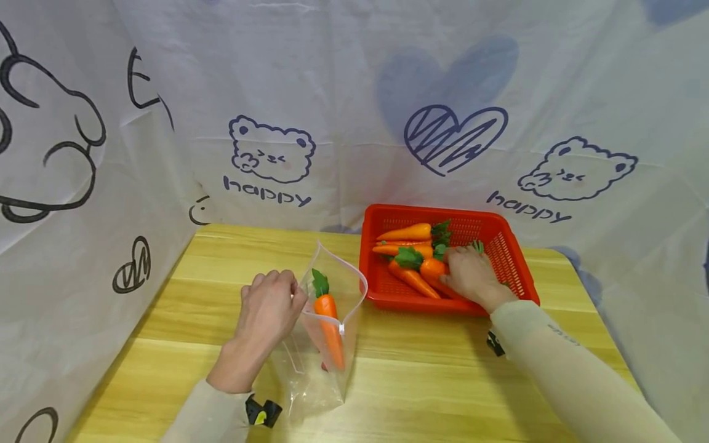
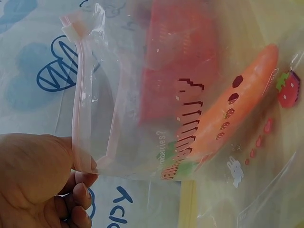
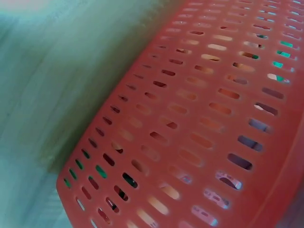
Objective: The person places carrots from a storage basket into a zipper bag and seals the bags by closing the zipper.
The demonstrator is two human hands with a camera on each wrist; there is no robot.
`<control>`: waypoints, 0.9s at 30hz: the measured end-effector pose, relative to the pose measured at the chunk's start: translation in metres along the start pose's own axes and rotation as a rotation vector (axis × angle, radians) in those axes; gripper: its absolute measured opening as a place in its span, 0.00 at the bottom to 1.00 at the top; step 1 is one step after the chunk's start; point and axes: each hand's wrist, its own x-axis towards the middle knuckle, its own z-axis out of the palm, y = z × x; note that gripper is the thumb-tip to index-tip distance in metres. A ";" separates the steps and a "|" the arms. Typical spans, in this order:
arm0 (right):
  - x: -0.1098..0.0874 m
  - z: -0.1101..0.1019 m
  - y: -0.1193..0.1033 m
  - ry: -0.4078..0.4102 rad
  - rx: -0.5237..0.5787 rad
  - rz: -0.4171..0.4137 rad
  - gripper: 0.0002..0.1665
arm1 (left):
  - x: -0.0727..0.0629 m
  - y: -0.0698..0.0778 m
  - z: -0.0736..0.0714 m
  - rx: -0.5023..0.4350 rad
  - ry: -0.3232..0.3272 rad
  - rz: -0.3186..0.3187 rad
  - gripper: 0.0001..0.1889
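My left hand (image 1: 270,307) pinches the rim of a clear zip bag (image 1: 316,394) with a pink edge and a white slider. The bag stands with its mouth spread apart, and one toy carrot (image 1: 329,326) with green leaves lies inside it. In the left wrist view the thumb and fingers (image 2: 81,197) hold the bag's corner, and the carrot (image 2: 237,104) shows through the printed plastic. My right hand (image 1: 473,277) reaches into a red basket (image 1: 382,301), against an orange carrot (image 1: 434,271). Its fingertips are hidden, so whether they grip the carrot I cannot tell.
Several more carrots (image 1: 407,232) with green tops lie toward the basket's left side. In the right wrist view the slotted basket wall (image 3: 180,128) blocks the hand. A wooden table (image 1: 421,381) carries everything, with printed white cloth (image 1: 343,111) hanging behind and at the sides.
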 end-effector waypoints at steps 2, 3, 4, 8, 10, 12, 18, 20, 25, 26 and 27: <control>0.001 0.001 0.000 0.018 0.004 -0.014 0.28 | 0.001 0.000 0.000 0.003 -0.003 -0.001 0.08; 0.001 0.002 0.001 0.025 0.005 -0.018 0.28 | 0.001 0.000 0.000 0.003 -0.004 -0.001 0.08; 0.001 0.002 0.001 0.031 0.007 -0.020 0.28 | 0.001 0.000 0.000 0.002 -0.005 0.000 0.08; 0.001 0.005 0.000 0.039 -0.007 -0.027 0.28 | 0.001 0.002 0.000 -0.004 -0.006 0.001 0.08; 0.002 0.007 0.000 0.041 -0.019 -0.030 0.30 | 0.001 0.002 0.000 -0.005 -0.001 0.004 0.08; 0.002 0.008 0.000 0.040 -0.027 -0.031 0.31 | 0.000 0.003 0.000 -0.005 0.003 0.005 0.08; 0.000 0.005 0.000 0.061 -0.082 -0.043 0.33 | -0.001 0.003 -0.001 -0.003 -0.002 0.004 0.08; 0.000 0.001 0.001 0.083 -0.111 -0.051 0.33 | -0.001 0.003 -0.001 -0.002 -0.006 0.002 0.08; -0.003 -0.013 0.002 0.153 -0.166 -0.070 0.30 | -0.002 0.003 -0.004 0.002 -0.017 -0.006 0.08; -0.003 -0.017 0.003 0.167 -0.175 -0.073 0.30 | -0.002 0.002 -0.004 0.003 -0.018 -0.007 0.08; -0.004 -0.020 0.003 0.178 -0.184 -0.076 0.30 | -0.002 0.002 -0.005 0.003 -0.020 -0.008 0.08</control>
